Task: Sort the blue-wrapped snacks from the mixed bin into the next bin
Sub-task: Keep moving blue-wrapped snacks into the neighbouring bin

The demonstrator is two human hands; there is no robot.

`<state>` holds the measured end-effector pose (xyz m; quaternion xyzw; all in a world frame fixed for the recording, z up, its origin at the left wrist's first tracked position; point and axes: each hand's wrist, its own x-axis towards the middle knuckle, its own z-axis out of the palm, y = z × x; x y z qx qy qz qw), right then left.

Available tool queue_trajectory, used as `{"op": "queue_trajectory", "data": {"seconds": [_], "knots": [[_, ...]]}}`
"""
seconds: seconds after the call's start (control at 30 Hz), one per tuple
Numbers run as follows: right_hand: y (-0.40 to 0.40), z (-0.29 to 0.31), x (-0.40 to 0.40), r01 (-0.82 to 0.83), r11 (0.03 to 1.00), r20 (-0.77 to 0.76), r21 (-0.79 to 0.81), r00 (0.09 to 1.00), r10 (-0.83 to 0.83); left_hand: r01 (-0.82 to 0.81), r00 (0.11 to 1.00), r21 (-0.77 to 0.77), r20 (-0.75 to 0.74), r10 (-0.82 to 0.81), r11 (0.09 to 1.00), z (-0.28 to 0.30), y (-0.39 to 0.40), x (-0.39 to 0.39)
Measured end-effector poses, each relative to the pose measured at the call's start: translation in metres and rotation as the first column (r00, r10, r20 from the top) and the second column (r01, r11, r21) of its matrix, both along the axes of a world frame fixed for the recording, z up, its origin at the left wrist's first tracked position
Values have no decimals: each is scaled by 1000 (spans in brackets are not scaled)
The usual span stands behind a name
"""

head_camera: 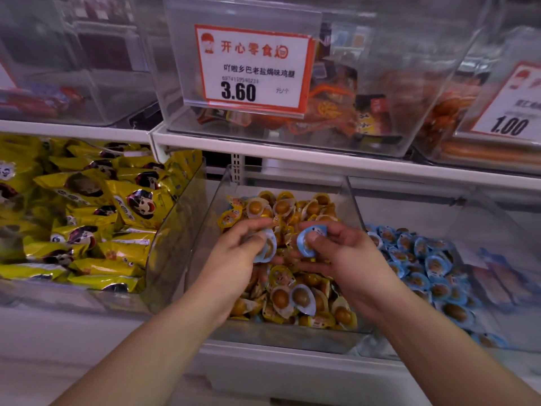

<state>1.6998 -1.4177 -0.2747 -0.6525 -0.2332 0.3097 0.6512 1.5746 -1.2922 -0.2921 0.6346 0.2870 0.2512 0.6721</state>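
Two hands work over the mixed bin [348, 206], each pinching one blue-wrapped snack: the left hand [234, 253] holds a blue-wrapped egg pack [268, 247], the right hand [339, 247] a second blue pack [307, 241]. Beneath them lie dozens of yellow-wrapped eggs [281, 297]. The next bin [483, 218], to the right, holds a pile of blue-wrapped packs [421, 259], its far side bare. Yellow pouches [87, 218] fill the left bin. A shelf edge [292, 148] and a price tag [251, 67] overhang behind.
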Motion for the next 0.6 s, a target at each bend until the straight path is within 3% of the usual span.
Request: {"op": "queue_trajectory", "data": {"seconds": [0.1, 0.13, 0.17, 0.2, 0.23, 0.43, 0.5, 0.6], "knots": [[-6, 5, 0, 85, 996, 123, 1, 989, -84, 83, 995, 361, -79, -58, 929, -3, -1, 1], [-8, 8, -1, 93, 996, 150, 7, 984, -93, 173, 982, 541, -162, -100, 823, -6, -1, 1], [-10, 11, -2, 97, 995, 170, 15, 981, -98, 292, 951, 701, -283, -122, 651, -9, -2, 3], [-12, 15, -3, 96, 995, 188, 23, 977, -98, 395, 914, 790, -392, -108, 470, -14, -4, 5], [-15, 18, -3, 89, 996, 205, 31, 974, -93, 462, 881, 816, -466, -77, 347, -17, -6, 8], [-28, 23, -1, 73, 997, 257, 31, 963, -78, 696, 707, 679, -705, -57, 232, -25, 2, 37], [-31, 22, 0, 59, 998, 270, 22, 961, -62, 648, 755, 736, -655, -38, 197, -19, 5, 40], [-37, 23, 2, 30, 999, 280, 21, 959, -35, 499, 855, 816, -518, -14, 293, -10, 18, 34]]}}
